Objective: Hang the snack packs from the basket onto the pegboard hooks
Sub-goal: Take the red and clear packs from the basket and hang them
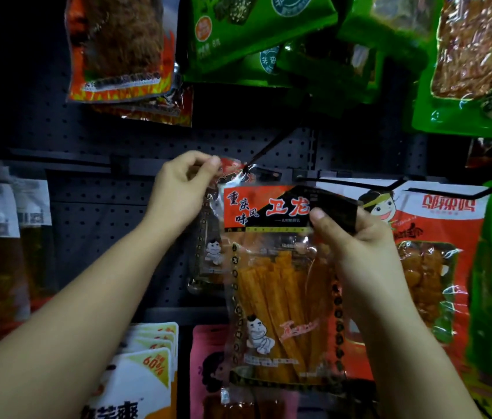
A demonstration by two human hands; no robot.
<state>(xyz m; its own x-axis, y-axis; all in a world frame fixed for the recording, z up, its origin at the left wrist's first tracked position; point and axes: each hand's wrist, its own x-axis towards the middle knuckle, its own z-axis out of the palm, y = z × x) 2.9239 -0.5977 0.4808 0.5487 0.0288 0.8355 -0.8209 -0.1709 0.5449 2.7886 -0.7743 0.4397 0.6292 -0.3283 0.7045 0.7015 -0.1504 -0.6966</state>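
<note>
Both forearms reach up from the bottom edge, and the right hand (356, 234) pinches the top right corner of an orange snack pack (281, 285) of yellow-orange sticks, held upright before the dark pegboard (102, 225). Further in, the left hand (181, 189) pinches the clear top edge of a second pack (208, 237) at the tip of a black hook (265, 151). Red and green packs hang around them.

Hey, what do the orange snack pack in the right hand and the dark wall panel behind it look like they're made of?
Orange snack pack: glossy plastic film, partly clear; it shows glare, wrinkles and the sticks inside. Dark wall panel: looks like matte painted metal pegboard, judging by its even rows of holes, though that is not certain.
</note>
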